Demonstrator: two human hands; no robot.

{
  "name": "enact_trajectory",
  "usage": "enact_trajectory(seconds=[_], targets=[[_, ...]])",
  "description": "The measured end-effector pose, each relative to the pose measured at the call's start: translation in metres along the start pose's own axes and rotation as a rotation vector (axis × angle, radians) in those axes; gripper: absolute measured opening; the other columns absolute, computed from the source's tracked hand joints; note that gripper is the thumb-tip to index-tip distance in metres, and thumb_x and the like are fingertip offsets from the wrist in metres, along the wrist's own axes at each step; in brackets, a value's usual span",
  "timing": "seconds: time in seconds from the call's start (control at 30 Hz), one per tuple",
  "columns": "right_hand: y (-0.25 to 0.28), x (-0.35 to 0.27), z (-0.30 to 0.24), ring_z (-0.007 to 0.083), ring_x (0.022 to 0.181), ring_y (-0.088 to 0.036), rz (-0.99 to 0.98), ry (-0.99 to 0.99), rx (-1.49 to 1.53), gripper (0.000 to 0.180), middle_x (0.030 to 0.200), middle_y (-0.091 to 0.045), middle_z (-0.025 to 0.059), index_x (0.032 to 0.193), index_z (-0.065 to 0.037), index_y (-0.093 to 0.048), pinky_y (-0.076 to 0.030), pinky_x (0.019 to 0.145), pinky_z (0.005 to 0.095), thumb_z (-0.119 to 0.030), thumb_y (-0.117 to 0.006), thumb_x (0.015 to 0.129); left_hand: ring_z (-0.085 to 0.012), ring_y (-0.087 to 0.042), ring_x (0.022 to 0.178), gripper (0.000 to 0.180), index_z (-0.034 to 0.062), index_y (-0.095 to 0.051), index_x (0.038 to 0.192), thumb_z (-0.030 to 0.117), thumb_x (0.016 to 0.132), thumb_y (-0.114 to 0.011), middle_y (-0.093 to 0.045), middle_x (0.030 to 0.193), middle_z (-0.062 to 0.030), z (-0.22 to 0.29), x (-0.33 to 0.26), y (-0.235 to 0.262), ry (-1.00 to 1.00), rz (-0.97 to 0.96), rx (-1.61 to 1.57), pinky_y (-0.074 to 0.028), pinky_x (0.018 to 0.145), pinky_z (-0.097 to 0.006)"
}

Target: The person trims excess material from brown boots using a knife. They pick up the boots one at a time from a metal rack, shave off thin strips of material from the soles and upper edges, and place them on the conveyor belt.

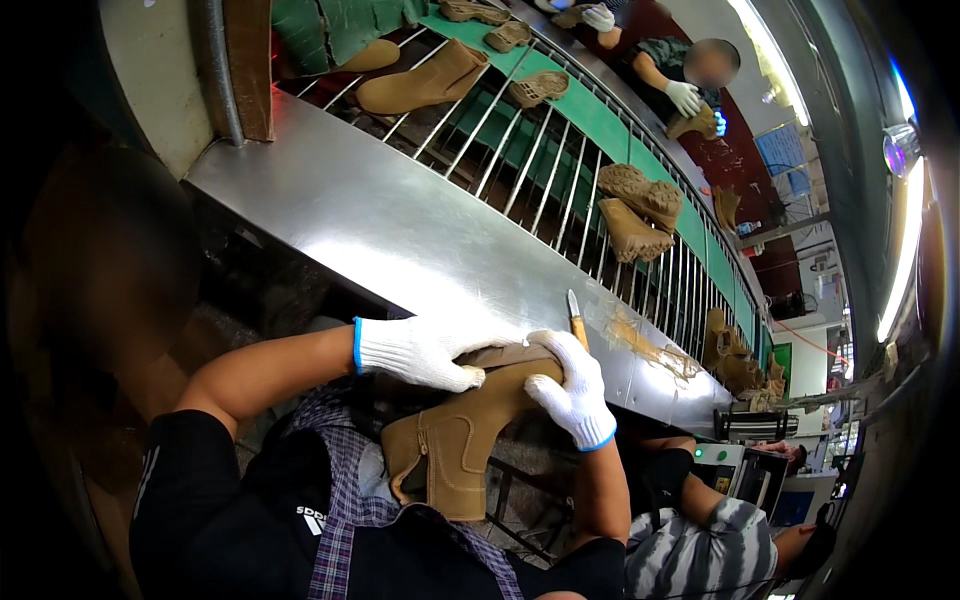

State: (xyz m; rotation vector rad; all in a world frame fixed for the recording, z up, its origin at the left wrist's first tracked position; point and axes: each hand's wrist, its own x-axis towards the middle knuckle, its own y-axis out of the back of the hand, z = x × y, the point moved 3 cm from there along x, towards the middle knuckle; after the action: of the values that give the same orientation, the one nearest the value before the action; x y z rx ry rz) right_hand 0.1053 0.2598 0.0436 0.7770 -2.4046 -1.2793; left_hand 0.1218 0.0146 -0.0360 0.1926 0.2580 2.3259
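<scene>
Left hand [425, 353] and right hand [574, 388] are clamped on the boot [460, 435], probably light, soft-shafted, best held by its stiffer toe end [515, 385].

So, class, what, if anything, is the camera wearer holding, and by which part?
A tan boot: the right hand grips its toe end; the left hand is against the sole.
</scene>
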Motion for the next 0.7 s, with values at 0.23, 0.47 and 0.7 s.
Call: enact_trajectory(seconds=[0.23, 0.47, 0.7], targets=[[0.004, 0.005, -0.007, 0.0385, 0.113, -0.077, 0.005, 0.033, 0.004, 0.064, 0.121, -0.078, 0.0210, 0.132, -0.002, -0.074, -0.060, 0.101, 0.0435, -0.040, -0.089, 0.082, -0.0349, -0.075, 0.115, 0.080, 0.0067, -0.037, 0.172, 0.010, 0.096, -0.062, -0.070, 0.137, -0.0273, 0.021, -0.013, -0.005, -0.073, 0.117, 0.092, -0.060, 0.104, -0.043], [0.004, 0.003, -0.010, 0.0373, 0.112, -0.076, 0.046, 0.033, 0.011, 0.075, 0.124, -0.076, 0.0201, 0.139, -0.003, -0.069, -0.060, 0.101, 0.0439, -0.043, -0.092, 0.081, -0.0479, -0.072, 0.127, 0.092, -0.0086, -0.024, 0.171, 0.014, 0.092, -0.066, -0.052, 0.153, -0.0449, 0.031, -0.031, -0.029, 0.035, 0.228, 0.084, -0.061, 0.108, -0.047], [-0.094, 0.004, 0.023, 0.0261, 0.137, -0.060, 0.197, -0.233, 1.364, 0.099, 0.146, -0.063, 0.0170, 0.166, -0.005, -0.042, -0.051, 0.119, 0.0444, -0.082, -0.049, 0.105, -0.0441, -0.068, 0.135, 0.121, -0.0101, -0.031, 0.166, 0.041, 0.081, -0.100, -0.062, 0.148, -0.0363, 0.070, -0.057, -0.008, -0.098, 0.454, 0.151, -0.057, 0.112, -0.046]])
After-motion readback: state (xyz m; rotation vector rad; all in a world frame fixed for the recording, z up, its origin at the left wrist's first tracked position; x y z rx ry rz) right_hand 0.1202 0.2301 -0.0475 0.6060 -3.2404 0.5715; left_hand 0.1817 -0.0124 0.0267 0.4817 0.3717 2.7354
